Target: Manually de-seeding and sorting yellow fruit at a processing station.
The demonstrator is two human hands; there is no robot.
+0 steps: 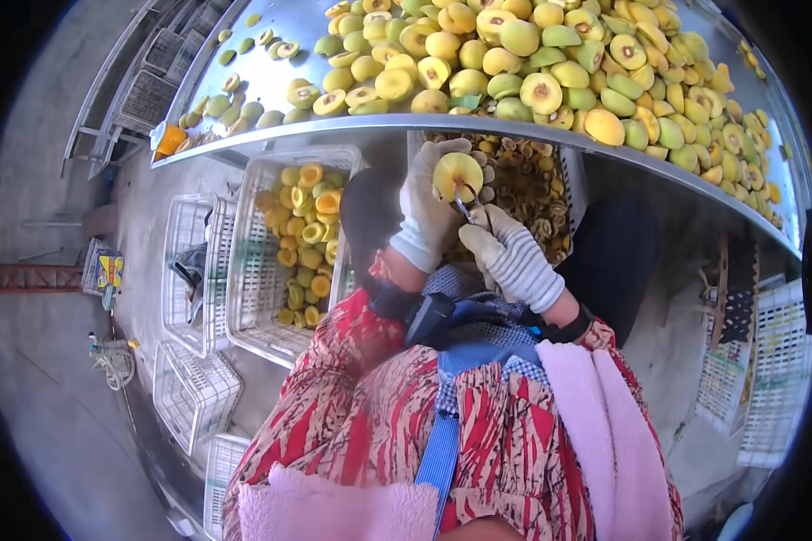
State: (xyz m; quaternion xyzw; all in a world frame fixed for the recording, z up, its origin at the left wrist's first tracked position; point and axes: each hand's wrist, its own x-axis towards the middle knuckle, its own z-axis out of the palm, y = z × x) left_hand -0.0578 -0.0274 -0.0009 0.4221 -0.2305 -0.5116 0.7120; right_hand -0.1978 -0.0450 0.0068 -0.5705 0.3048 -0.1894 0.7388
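Note:
My left hand (429, 200), in a white knit glove, holds up a yellow peach half (454, 171) with its cut face toward me. In my right hand (517, 259), also gloved, is a thin metal pitting tool (463, 209). Its curved tip touches the middle of the cut face. The tool's handle is mostly hidden in my fingers. Below both hands, between my knees, stands a crate of brown pits and scraps (537, 176). Beyond it, a metal table (284, 129) carries a large heap of peach halves (519, 38), many with their pits in.
Left of my knee, a white plastic crate (244, 288) holds hollowed peach halves (311, 230). More crates stand farther left, one with dark items (189, 270) inside. An orange object (167, 140) sits at the table's left corner. Other crates (776, 361) stand at right.

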